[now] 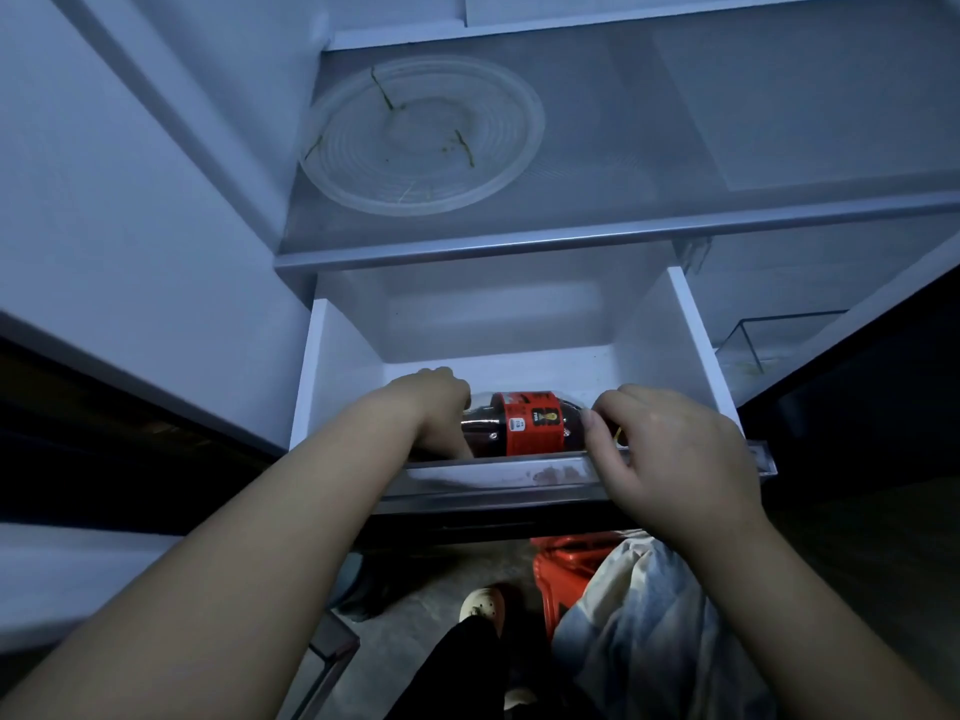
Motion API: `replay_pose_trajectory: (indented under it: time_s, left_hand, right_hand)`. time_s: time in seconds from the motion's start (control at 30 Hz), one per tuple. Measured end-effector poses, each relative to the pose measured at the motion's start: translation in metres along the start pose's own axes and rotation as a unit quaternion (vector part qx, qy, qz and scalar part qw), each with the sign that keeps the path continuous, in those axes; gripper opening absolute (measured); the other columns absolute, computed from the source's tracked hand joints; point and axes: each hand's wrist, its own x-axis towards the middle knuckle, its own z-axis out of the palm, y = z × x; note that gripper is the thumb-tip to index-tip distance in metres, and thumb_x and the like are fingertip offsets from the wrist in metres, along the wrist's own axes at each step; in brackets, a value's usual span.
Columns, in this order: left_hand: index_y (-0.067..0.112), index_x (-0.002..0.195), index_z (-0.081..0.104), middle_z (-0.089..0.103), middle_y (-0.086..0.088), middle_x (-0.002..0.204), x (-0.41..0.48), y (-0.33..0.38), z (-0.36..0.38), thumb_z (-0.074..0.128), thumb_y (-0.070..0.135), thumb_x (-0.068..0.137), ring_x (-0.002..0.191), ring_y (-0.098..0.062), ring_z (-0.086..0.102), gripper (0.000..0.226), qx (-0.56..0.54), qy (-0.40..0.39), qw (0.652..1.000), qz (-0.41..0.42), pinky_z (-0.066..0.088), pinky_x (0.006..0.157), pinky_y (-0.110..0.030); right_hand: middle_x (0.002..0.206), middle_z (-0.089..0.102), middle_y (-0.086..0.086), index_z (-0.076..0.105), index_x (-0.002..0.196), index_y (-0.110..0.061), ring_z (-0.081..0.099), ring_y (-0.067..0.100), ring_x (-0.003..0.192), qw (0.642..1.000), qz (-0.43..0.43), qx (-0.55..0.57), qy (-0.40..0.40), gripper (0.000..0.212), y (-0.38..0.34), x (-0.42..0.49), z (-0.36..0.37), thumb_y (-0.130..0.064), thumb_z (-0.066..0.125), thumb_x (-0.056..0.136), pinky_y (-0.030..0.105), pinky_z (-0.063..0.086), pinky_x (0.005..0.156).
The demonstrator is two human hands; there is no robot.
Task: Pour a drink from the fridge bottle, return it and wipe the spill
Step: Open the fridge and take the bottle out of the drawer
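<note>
A dark cola bottle [524, 423] with a red label lies on its side in a white fridge drawer [332, 366] that is pulled out. My left hand [434, 402] reaches down into the drawer and is closed over the bottle's left end. My right hand [670, 454] rests at the drawer's front rim, its fingers curled over the bottle's right end. Both ends of the bottle are hidden by my hands.
A glass shelf [519, 246] above the drawer carries a clear round plate [421, 135] with green scraps. A clear bin [769, 340] sits at the right. Below are a red stool [563, 569] with a pale cloth [649, 615], and my feet on the floor.
</note>
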Motion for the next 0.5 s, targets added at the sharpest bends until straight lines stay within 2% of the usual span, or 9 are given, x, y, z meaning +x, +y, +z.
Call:
replay_pose_trajectory:
  time_s: [0.1, 0.17, 0.3, 0.37, 0.43, 0.5]
  left_hand:
    - [0.012, 0.104, 0.062, 0.066, -0.005, 0.102, -0.006, 0.001, -0.006, 0.076, 0.053, 0.063, 0.090, -0.025, 0.062, 0.060, -0.007, 0.022, 1.000, 0.000, 0.051, 0.076, -0.032]
    - [0.011, 0.102, 0.062, 0.067, -0.005, 0.101, -0.011, 0.001, -0.010, 0.077, 0.053, 0.063, 0.089, -0.026, 0.062, 0.059, 0.003, 0.048, 0.999, -0.003, 0.050, 0.073, -0.032]
    - [0.014, 0.109, 0.060, 0.064, -0.004, 0.111, -0.022, -0.001, -0.015, 0.076, 0.042, 0.065, 0.098, -0.026, 0.061, 0.055, 0.013, 0.109, 0.994, -0.010, 0.053, 0.079, -0.034]
    - [0.015, 0.104, 0.059, 0.064, -0.003, 0.108, -0.033, -0.002, -0.019, 0.076, 0.043, 0.063, 0.095, -0.025, 0.060, 0.052, 0.004, 0.151, 0.988, -0.017, 0.050, 0.072, -0.031]
    - [0.017, 0.099, 0.057, 0.063, -0.003, 0.104, -0.049, -0.001, -0.024, 0.076, 0.044, 0.061, 0.092, -0.025, 0.058, 0.050, -0.009, 0.198, 0.980, -0.030, 0.043, 0.065, -0.029]
    - [0.018, 0.099, 0.057, 0.063, -0.003, 0.103, -0.067, -0.001, -0.028, 0.075, 0.043, 0.059, 0.092, -0.024, 0.058, 0.051, -0.033, 0.243, 0.968, -0.045, 0.040, 0.064, -0.028]
  right_hand:
    - [0.058, 0.048, -0.005, 0.052, 0.064, -0.022, 0.053, 0.018, 0.059, 1.000, -0.003, -0.004, 0.002, 0.036, 0.001, 0.000, -0.002, -0.042, 0.033, 0.087, 0.014, 0.011, 0.048]
    - [0.058, 0.049, -0.004, 0.051, 0.064, -0.022, 0.053, 0.020, 0.060, 1.000, -0.005, -0.005, 0.002, 0.039, 0.001, 0.000, -0.002, -0.044, 0.029, 0.087, 0.019, 0.013, 0.045]
    - [0.062, 0.054, -0.004, 0.052, 0.066, -0.020, 0.056, 0.022, 0.065, 1.000, -0.010, -0.018, 0.022, 0.042, 0.002, 0.001, 0.001, -0.046, 0.025, 0.086, 0.028, 0.019, 0.047]
    - [0.067, 0.058, -0.002, 0.055, 0.070, -0.019, 0.058, 0.024, 0.070, 0.999, -0.013, -0.018, 0.025, 0.041, 0.001, 0.001, 0.001, -0.045, 0.029, 0.088, 0.030, 0.024, 0.051]
    - [0.068, 0.058, -0.001, 0.051, 0.067, -0.018, 0.058, 0.025, 0.071, 0.999, -0.013, -0.012, 0.030, 0.036, 0.002, 0.000, 0.001, -0.040, 0.036, 0.091, 0.031, 0.022, 0.051]
    - [0.064, 0.054, -0.001, 0.046, 0.064, -0.018, 0.056, 0.025, 0.068, 0.999, -0.015, -0.012, 0.043, 0.035, 0.003, -0.001, 0.002, -0.038, 0.037, 0.091, 0.031, 0.018, 0.049]
